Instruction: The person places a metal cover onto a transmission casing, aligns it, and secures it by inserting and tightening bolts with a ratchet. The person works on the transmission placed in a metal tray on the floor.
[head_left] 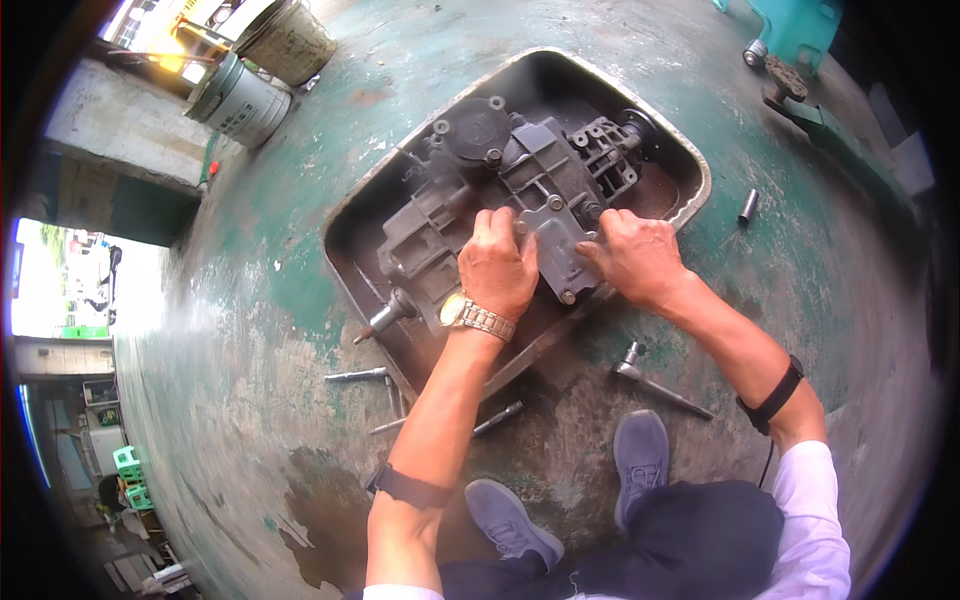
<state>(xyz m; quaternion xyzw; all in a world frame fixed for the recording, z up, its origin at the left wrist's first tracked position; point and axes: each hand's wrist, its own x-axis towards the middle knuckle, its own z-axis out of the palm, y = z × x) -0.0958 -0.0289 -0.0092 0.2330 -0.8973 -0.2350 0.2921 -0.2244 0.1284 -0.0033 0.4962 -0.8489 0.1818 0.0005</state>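
A grey metal gearbox (pixel 430 225) lies in a dark, rounded tray (pixel 695 195). At its near middle is a flat metal cover plate (pixel 563 262) with several bolts around its rim. My left hand (pixel 497 262) is closed at the plate's left edge, thumb and fingertips pressed to it. On the opposite edge my right hand (pixel 640 255) is closed too, its thumb on the plate's side. Fingers hide both plate edges, so I cannot tell whether a bolt is pinched there. A shaft (pixel 385 315) juts out of the gearbox toward the tray's left rim.
A ratchet wrench with socket (pixel 660 388) lies on the floor by my right shoe (pixel 640 460). Several metal tool bars (pixel 357 375) lie near the tray's left corner. A loose socket (pixel 748 207) lies right of the tray. Buckets (pixel 240 100) stand at far left, a green metal stand (pixel 840 135) at far right.
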